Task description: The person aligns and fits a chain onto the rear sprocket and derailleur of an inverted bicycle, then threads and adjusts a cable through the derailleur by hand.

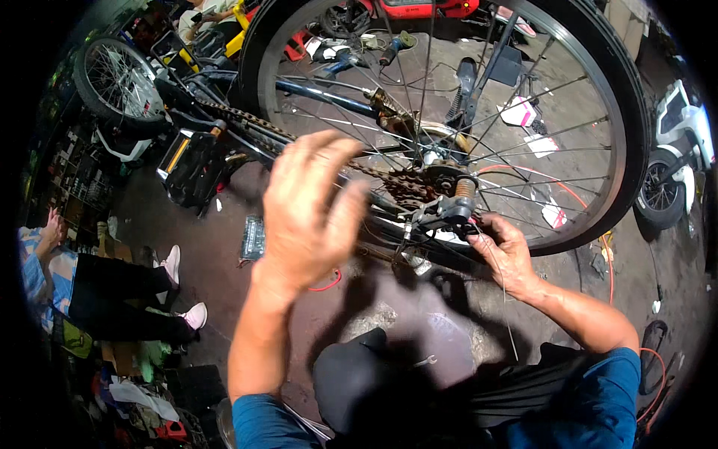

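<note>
Head view: I see an open-end spanner [427, 361] near, on the floor. Farther in, my right hand [508, 253] pinches the rear derailleur [447, 212], a thin cable [511, 329] hanging nearby. My left hand [310, 209], loosely open and empty, hovers left of it. Beyond stand rusty sprockets [408, 188] and the wheel's tyre [633, 112].

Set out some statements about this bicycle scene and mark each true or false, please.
1. The right hand is at the gear mechanism beside the large wheel. True.
2. The left hand holds a hammer. False: no tool shows in it.
3. The sleeves at the lower edge are red. False: they are blue.
4. A small spanner shows below the large wheel in the picture. True.
5. The bystander at the left wears black shoes. False: the shoes are pale.
</note>
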Tool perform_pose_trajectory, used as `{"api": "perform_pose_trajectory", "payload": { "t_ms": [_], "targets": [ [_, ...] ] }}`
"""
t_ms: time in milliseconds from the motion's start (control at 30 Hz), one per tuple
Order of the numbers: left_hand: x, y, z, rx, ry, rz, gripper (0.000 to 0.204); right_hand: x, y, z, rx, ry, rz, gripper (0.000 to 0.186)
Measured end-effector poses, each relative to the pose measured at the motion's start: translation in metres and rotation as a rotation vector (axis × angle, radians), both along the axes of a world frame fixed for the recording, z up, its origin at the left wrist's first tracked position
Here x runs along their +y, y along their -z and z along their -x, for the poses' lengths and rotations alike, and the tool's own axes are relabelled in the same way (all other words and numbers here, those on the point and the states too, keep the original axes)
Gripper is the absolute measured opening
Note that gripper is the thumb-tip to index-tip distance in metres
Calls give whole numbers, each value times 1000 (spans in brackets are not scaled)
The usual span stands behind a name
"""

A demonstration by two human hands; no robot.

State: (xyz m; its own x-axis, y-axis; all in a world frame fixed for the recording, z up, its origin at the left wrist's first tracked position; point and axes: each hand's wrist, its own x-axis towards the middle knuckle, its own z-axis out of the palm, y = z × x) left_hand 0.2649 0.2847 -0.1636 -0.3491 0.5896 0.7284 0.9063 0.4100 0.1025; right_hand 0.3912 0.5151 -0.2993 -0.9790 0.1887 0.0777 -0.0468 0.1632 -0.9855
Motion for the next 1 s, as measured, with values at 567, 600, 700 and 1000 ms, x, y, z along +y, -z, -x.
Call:
{"api": "perform_pose_trajectory", "payload": {
  "t_ms": [567, 600, 700, 1000],
  "targets": [
    [17, 22, 49, 29, 158, 394, 20, 15, -39, 4, -6, -38, 215, 31],
    [19, 17, 48, 71, 177, 285, 22, 20, -41, 3, -7, -47, 243, 32],
    [19, 16, 43, 75, 147, 279, 24, 17, -42, 2, -36, -18, 166, 33],
    [6, 43, 47, 44, 184, 137, 25, 11, -48, -4, 110, 97, 46, 27]
  ]
}}
